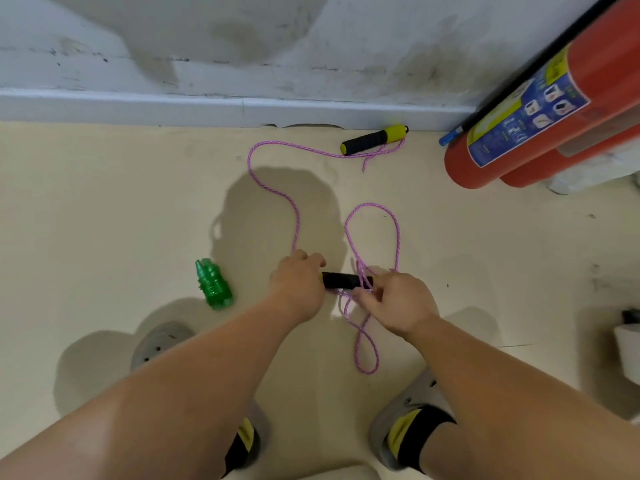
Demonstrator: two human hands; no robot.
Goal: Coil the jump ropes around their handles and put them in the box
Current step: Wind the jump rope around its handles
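Note:
A pink jump rope point(296, 216) snakes over the beige floor. Its far handle point(374, 139), black foam with a yellow cap, lies by the baseboard. My left hand point(298, 284) grips one end of the near black handle point(341, 280). My right hand point(401, 301) holds the other end and pinches the rope where a few turns cross the handle. Loops of rope hang below and lie beyond the handle. No box is in view.
A green plastic bottle-like object point(213, 284) lies on the floor to the left. Two red fire extinguishers point(540, 109) lean at the right by the wall. A white object point(628, 348) sits at the right edge. My feet in grey shoes point(159, 342) stand below.

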